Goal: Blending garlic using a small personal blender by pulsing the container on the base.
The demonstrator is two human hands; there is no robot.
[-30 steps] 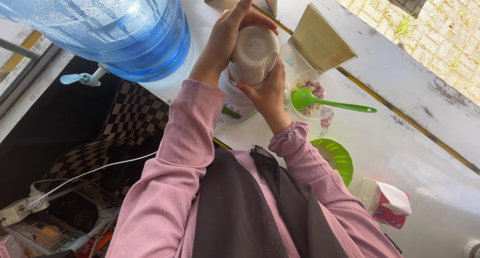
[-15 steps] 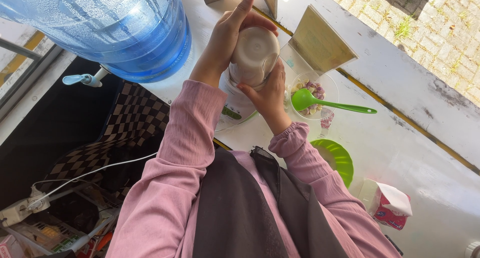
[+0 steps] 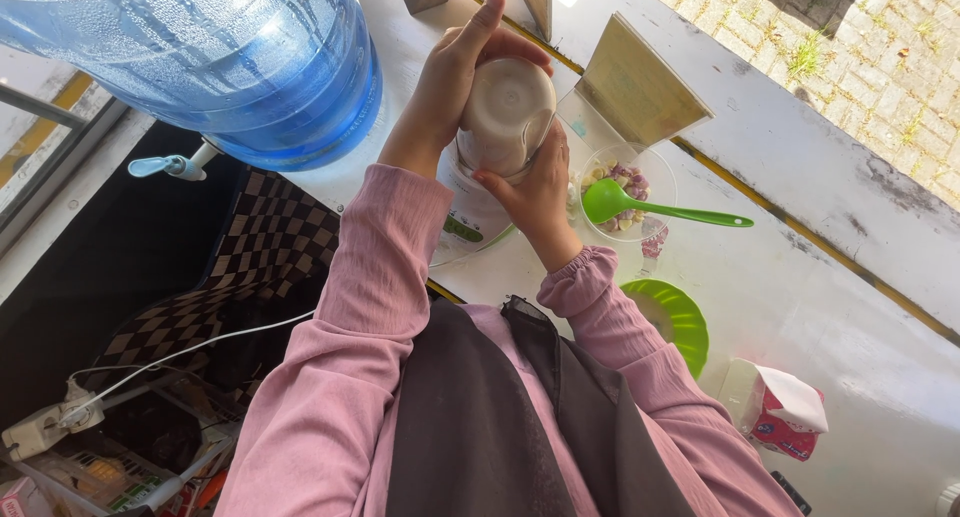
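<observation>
White and smooth, the cylindrical container (image 3: pixel 505 117) is held up above the counter (image 3: pixel 800 277), its flat round end turned toward the camera. The left hand (image 3: pixel 450 82) wraps around its far side, fingers curled over the rim and one finger stretched straight up. The right hand (image 3: pixel 538 182) cups the near side from below, fingers pressed against the wall of the container. Both hands grip it at once, so it sits clamped between them, clear of the counter surface.

Directly beneath the container lies a clear plastic jug or bowl (image 3: pixel 470 222), partly hidden by the hands, with a bit of green showing inside. Just to the right of the right hand stands a clear round bowl (image 3: pixel 650 192) holding pinkish and pale chunks, and a green spoon (image 3: pixel 650 209) rests in it, its handle pointing toward the right end of the counter. A green plate (image 3: pixel 680 322) lies near the counter's near edge, beside the right pink sleeve (image 3: pixel 640 377). Farther right along that edge is a soft pack of tissues (image 3: pixel 785 412). A flat wooden board (image 3: pixel 640 87) leans behind the bowl. At the left end of the counter stands a large blue water bottle (image 3: pixel 220 57) with a small tap (image 3: pixel 165 165) jutting over the edge.
</observation>
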